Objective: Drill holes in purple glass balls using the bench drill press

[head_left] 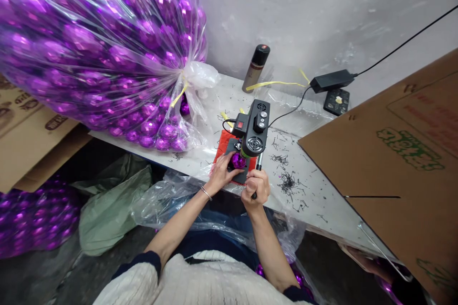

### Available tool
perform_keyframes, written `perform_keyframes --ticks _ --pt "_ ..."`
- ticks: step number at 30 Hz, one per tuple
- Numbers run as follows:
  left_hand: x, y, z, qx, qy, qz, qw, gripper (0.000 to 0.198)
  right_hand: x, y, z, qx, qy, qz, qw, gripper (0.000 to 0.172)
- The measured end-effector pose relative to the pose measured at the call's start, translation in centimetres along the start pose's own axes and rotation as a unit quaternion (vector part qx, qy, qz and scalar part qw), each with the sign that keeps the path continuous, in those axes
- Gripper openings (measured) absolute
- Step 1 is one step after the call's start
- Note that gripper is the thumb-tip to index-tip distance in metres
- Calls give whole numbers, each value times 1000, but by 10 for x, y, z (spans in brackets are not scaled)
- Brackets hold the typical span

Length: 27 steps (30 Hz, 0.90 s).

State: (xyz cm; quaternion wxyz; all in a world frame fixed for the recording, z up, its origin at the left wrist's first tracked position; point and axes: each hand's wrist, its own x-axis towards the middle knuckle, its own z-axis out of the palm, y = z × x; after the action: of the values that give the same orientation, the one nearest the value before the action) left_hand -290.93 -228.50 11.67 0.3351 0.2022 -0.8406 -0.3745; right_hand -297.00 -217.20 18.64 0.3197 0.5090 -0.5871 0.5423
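A shiny purple ball (pixel 238 160) sits under the head of a small black bench press (pixel 255 138). My left hand (pixel 222 174) is closed around the near left side of the ball, thumb and fingers holding it. In my right hand (pixel 256 188) is the press's lever handle (pixel 259 162), with the fingers wrapped round its black grip. A red cloth or mat (pixel 223 143) lies beneath the press base. The top of the ball is hidden by the press head.
A big clear bag of purple balls (pixel 118 57) fills the left. Behind the press stand a spray can (pixel 256 67) and a black power adapter (pixel 332 81) with its cord. Thin black scraps (pixel 287 181) litter the tabletop to the right, near a large cardboard box (pixel 400 152).
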Motion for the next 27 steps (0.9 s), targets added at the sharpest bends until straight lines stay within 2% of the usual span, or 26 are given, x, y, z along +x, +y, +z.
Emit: perform_keyframes --ticks 16,21,27 --pt "0 -1 1 23 19 32 999 62 0 0 1 -6 -1 -1 1000 23" --pt "0 -3 2 23 10 24 999 62 0 1 3 -8 3 -8 1000 25" --pt "-2 -4 3 23 22 43 999 61 -1 6 3 -34 -25 -66 997 25"
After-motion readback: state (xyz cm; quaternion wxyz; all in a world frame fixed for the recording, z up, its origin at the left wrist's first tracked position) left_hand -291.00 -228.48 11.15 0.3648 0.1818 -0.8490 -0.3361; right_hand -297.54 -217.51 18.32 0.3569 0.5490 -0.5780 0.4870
